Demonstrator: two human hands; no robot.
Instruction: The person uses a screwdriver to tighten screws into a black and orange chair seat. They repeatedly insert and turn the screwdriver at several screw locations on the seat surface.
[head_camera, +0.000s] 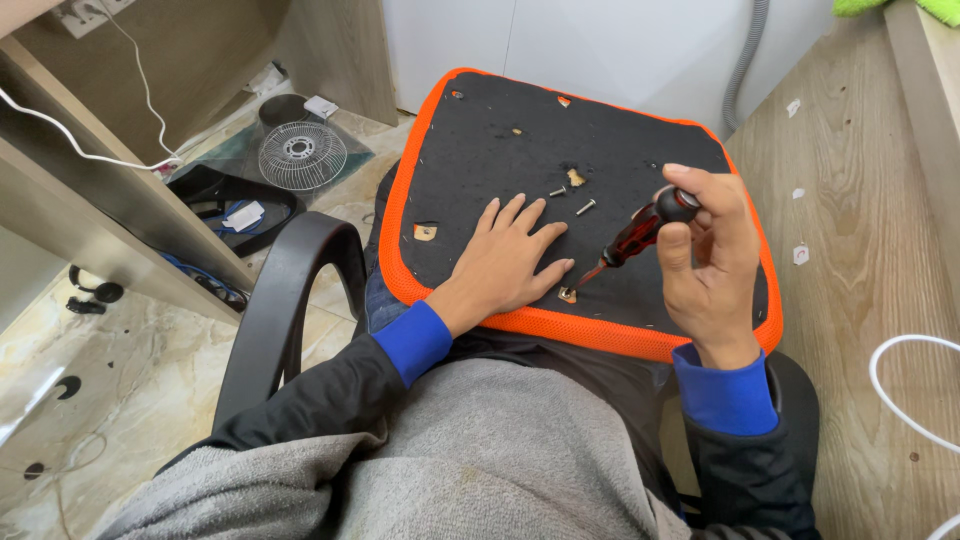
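A chair seat pan (520, 150), black underneath with an orange mesh rim, lies upside down across my lap. My left hand (505, 262) rests flat on its black underside, fingers spread. A red-and-black screwdriver (632, 240) is gripped in my right hand (710, 255), its tip pointing down at a small mounting hole (567, 294) near the front rim, just by my left little finger. Two loose screws (572, 200) lie on the underside beyond my left fingertips. More torn holes (425, 232) show wood beneath.
A black chair armrest (285, 300) curves at my left. A fan grille (302, 155), bag and cables lie on the tiled floor under a desk. A wooden surface (860, 250) with a white cable (900, 400) runs along the right.
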